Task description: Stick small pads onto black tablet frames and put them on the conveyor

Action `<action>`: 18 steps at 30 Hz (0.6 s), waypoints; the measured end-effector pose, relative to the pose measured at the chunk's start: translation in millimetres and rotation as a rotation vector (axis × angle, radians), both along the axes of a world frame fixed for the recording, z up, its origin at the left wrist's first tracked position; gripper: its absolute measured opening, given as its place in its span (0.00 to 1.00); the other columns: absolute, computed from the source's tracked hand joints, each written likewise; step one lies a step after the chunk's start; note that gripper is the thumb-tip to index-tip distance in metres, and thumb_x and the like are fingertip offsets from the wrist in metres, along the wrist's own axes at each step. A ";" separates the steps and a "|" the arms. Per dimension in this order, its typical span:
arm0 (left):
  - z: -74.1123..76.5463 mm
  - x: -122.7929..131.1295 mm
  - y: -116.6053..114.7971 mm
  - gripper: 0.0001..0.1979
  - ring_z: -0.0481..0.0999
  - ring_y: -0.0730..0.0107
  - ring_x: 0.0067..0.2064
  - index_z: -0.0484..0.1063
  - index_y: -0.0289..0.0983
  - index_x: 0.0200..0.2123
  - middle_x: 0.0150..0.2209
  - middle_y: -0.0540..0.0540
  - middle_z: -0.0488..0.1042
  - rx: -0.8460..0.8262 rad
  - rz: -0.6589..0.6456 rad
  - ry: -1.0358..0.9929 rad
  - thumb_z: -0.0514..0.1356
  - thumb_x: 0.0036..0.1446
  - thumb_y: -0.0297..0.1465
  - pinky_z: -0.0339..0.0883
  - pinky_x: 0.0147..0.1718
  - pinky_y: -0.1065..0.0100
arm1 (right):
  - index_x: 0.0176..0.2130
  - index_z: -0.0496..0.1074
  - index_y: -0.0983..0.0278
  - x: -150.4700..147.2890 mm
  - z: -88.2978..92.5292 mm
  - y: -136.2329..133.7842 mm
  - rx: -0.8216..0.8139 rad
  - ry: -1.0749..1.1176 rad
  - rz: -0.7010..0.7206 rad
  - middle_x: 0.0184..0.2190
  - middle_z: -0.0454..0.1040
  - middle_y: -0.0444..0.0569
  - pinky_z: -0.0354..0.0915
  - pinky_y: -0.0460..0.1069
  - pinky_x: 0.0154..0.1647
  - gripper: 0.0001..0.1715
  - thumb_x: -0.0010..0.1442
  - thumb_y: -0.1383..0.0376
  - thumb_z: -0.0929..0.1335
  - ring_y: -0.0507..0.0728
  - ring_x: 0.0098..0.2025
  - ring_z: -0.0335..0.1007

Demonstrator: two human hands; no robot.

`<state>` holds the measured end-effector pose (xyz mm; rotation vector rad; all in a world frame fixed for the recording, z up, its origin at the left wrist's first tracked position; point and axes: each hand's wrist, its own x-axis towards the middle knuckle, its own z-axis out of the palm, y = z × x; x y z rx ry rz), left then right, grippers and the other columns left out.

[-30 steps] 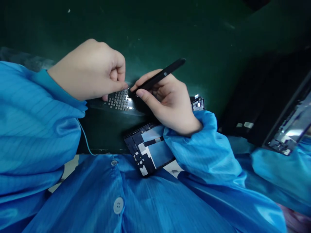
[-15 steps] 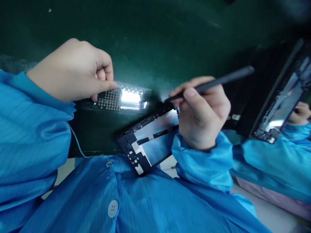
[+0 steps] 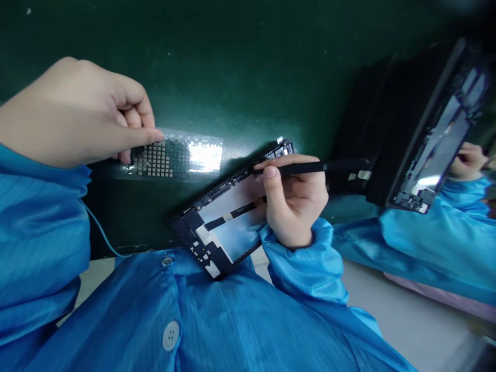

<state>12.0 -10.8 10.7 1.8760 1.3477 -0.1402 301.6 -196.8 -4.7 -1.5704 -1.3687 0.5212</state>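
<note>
My left hand (image 3: 93, 113) is closed, thumb and fingers pinching the left part of a clear plastic sheet (image 3: 180, 157). Small square grey pads (image 3: 157, 159) sit in rows on that sheet, and the bare part to their right glares white. Black tweezers (image 3: 321, 166) lie in the closed fingers of my right hand (image 3: 294, 206), pointing left. Beneath that hand is an opened phone frame (image 3: 248, 199), slanted, its lower end over the table edge against my blue smock. The tweezers' tips are over the frame's upper edge; I cannot make out anything between them.
On the right, several dark phone frames (image 3: 430, 139) stand in a row on the green table (image 3: 232, 62). Beyond them show a co-worker's hand (image 3: 469, 160) and blue sleeve (image 3: 437, 243). A thin blue cord (image 3: 101, 230) hangs from my left sleeve.
My right hand has come down and left over the phone frame, and the tweezers lie more level. The frame's top end now shows. My left hand keeps pinching the sheet; the whole view has shifted.
</note>
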 end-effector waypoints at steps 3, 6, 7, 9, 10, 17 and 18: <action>3.1 3.2 -1.6 0.20 0.80 0.65 0.33 0.84 0.39 0.42 0.25 0.53 0.78 0.015 0.019 -0.004 0.72 0.60 0.51 0.75 0.55 0.52 | 0.49 0.81 0.57 -7.5 24.0 8.6 -0.061 -0.034 0.050 0.41 0.85 0.46 0.80 0.55 0.45 0.05 0.74 0.66 0.75 0.57 0.42 0.84; 9.3 8.5 -4.7 0.20 0.82 0.65 0.35 0.85 0.38 0.41 0.23 0.55 0.75 0.050 0.027 0.004 0.69 0.62 0.50 0.75 0.58 0.46 | 0.50 0.80 0.55 -26.3 35.8 39.1 -0.135 0.071 0.262 0.45 0.86 0.46 0.83 0.58 0.53 0.05 0.75 0.60 0.75 0.59 0.48 0.86; 11.4 10.2 -5.8 0.20 0.83 0.64 0.36 0.85 0.37 0.42 0.23 0.55 0.75 0.050 0.025 0.009 0.68 0.64 0.50 0.75 0.59 0.45 | 0.49 0.79 0.55 -33.5 34.1 52.1 -0.168 0.100 0.363 0.46 0.86 0.46 0.83 0.58 0.55 0.07 0.75 0.57 0.75 0.59 0.49 0.86; 15.1 13.2 -7.5 0.19 0.84 0.64 0.36 0.84 0.37 0.43 0.24 0.56 0.75 0.024 0.016 0.012 0.66 0.65 0.47 0.76 0.59 0.44 | 0.49 0.78 0.55 -46.0 23.4 76.3 -0.211 0.133 0.535 0.46 0.86 0.45 0.84 0.57 0.55 0.10 0.74 0.54 0.76 0.59 0.49 0.87; 16.4 14.2 -8.0 0.17 0.84 0.65 0.34 0.84 0.37 0.42 0.24 0.56 0.76 0.012 0.012 0.011 0.67 0.65 0.45 0.77 0.58 0.44 | 0.49 0.78 0.55 -50.7 15.9 85.7 -0.221 0.141 0.588 0.45 0.86 0.45 0.84 0.57 0.54 0.10 0.74 0.53 0.76 0.59 0.49 0.87; 19.0 15.9 -8.1 0.14 0.87 0.62 0.39 0.83 0.34 0.42 0.24 0.57 0.75 0.020 -0.026 -0.006 0.65 0.66 0.40 0.78 0.61 0.44 | 0.50 0.77 0.54 -52.7 -9.4 92.0 -0.260 0.201 0.633 0.47 0.85 0.47 0.84 0.58 0.55 0.10 0.75 0.52 0.74 0.60 0.49 0.85; 18.8 15.8 -8.0 0.15 0.88 0.60 0.40 0.83 0.33 0.42 0.25 0.57 0.74 0.018 -0.024 -0.019 0.65 0.65 0.40 0.77 0.61 0.43 | 0.50 0.77 0.53 -52.3 -8.4 91.1 -0.262 0.203 0.632 0.46 0.85 0.47 0.84 0.58 0.55 0.10 0.75 0.52 0.74 0.60 0.49 0.85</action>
